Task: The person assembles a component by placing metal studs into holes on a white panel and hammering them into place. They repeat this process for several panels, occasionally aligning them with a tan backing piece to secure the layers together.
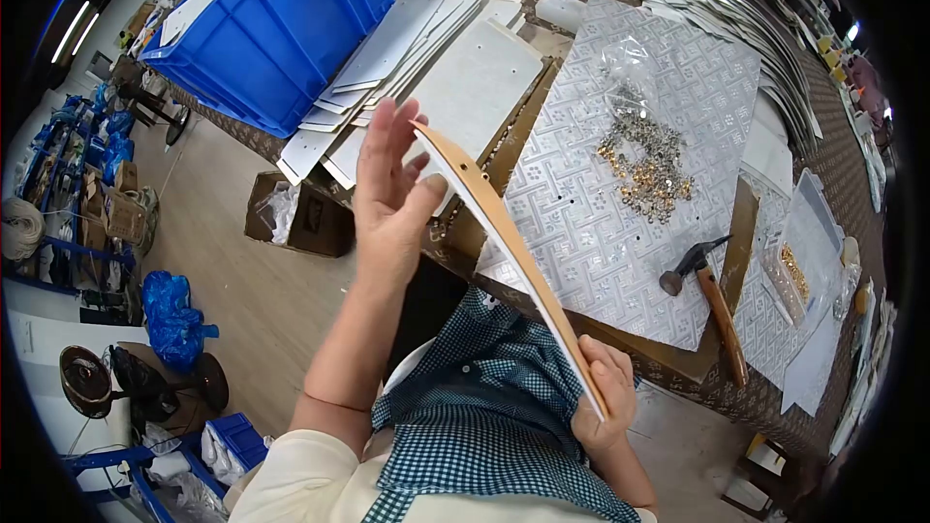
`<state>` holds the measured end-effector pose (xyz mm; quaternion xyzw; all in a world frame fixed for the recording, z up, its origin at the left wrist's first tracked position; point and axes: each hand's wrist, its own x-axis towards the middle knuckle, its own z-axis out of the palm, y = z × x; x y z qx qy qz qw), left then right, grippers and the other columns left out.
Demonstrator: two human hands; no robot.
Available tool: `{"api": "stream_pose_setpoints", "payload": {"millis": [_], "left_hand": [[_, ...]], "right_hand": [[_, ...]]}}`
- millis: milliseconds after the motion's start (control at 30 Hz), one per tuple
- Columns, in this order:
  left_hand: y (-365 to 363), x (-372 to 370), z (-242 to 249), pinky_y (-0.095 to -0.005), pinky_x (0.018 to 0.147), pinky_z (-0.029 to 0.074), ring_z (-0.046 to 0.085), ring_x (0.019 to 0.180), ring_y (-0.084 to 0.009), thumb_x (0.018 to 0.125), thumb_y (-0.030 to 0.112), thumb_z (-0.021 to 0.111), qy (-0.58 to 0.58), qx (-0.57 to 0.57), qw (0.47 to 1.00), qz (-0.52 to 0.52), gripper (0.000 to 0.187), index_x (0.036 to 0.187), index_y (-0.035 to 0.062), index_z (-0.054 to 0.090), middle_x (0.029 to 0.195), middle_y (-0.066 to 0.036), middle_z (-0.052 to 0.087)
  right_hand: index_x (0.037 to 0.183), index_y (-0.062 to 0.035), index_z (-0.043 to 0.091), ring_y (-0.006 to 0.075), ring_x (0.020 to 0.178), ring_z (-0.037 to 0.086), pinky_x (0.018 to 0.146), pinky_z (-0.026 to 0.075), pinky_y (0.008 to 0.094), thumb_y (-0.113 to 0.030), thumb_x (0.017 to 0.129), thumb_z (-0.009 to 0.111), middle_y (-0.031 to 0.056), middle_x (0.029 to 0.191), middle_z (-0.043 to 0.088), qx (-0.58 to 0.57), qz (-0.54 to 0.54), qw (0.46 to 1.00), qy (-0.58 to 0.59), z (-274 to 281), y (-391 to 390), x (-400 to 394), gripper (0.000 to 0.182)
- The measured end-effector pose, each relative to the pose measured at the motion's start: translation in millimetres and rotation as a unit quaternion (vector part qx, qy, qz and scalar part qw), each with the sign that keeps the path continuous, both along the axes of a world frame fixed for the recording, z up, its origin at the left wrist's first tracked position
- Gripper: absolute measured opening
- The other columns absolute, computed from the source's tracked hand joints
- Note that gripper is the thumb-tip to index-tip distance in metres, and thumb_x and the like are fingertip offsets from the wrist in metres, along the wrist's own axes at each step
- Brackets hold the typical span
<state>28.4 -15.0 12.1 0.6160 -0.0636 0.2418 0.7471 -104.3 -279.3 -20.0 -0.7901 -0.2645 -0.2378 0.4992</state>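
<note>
A long thin panel point(506, 223), tan on one face and white along its edge, is held slanted on its side in front of me. Two small dark dots, holes or studs, show near its far end. My right hand point(605, 392) is closed around the near end. At the far end my left hand point(389, 189) has its fingers stretched out and apart, with the thumb against or very close to the white side. Beyond the panel lies a patterned silver-grey board point(552, 155), bearing a loose pile of small gold and silver metal pieces point(644, 165).
A hammer point(715, 310) lies at the board's right edge. Beside it sits a clear plastic box point(806, 232) with gold pieces. White panels point(484, 77) are stacked by a blue crate point(281, 29) at the back left. A cardboard box point(315, 223) stands on the floor.
</note>
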Motion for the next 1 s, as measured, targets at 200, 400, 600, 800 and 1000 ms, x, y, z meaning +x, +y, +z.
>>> {"api": "stream_pose_setpoints", "payload": {"millis": [200,400,600,800,1000], "left_hand": [[38.8,14.3,32.1,-0.0334,0.097,0.047,0.060,0.110,-0.0193,0.076,0.016,0.083,0.038,0.369,0.917,-0.149,0.046,0.119,0.0033,0.071,0.111,-0.007,0.065],[31.5,28.1,55.3,-0.0356,0.082,0.046,0.059,0.089,-0.0223,0.059,-0.005,0.078,-0.102,0.581,0.781,-0.204,0.034,0.090,0.0081,0.073,0.085,-0.003,0.061],[29.4,17.9,40.1,-0.0329,0.064,0.054,0.065,0.078,-0.0257,0.059,-0.013,0.072,-0.102,0.575,0.798,-0.149,0.033,0.087,0.0038,0.067,0.088,-0.009,0.063],[25.1,10.0,34.7,-0.0343,0.060,0.053,0.064,0.071,-0.0259,0.063,-0.011,0.072,-0.108,0.583,0.796,-0.121,0.029,0.084,0.0052,0.061,0.085,-0.008,0.060],[18.8,13.4,30.6,-0.0340,0.056,0.049,0.060,0.067,-0.0255,0.062,-0.014,0.069,-0.125,0.575,0.800,-0.117,0.030,0.083,0.0047,0.058,0.084,-0.009,0.058]], "right_hand": [[0.123,-0.0019,0.053,0.0400,0.099,0.071,0.083,0.060,0.0443,-0.017,0.103,0.054,0.0280,0.116,0.068,0.014,-0.008,1.000,-0.011,1.4,-21.1,-6.0,0.025],[0.117,-0.0016,0.057,0.0377,0.106,0.070,0.086,0.060,0.0406,-0.009,0.090,0.071,0.0230,0.118,0.070,-0.013,0.009,1.000,-0.009,9.5,-24.1,-8.0,0.031],[0.116,-0.0016,0.063,0.0349,0.109,0.069,0.090,0.059,0.0405,-0.011,0.087,0.073,0.0203,0.121,0.070,0.000,0.023,0.999,0.023,22.0,-28.5,-3.0,0.032],[0.120,-0.0015,0.064,0.0346,0.110,0.069,0.092,0.058,0.0404,-0.015,0.088,0.072,0.0207,0.122,0.069,0.001,0.019,1.000,0.021,18.6,-32.5,-3.3,0.035],[0.126,-0.0014,0.060,0.0355,0.111,0.069,0.095,0.055,0.0423,-0.017,0.091,0.070,0.0230,0.123,0.068,0.018,0.020,0.999,0.046,14.1,-36.6,-4.7,0.039]]}}
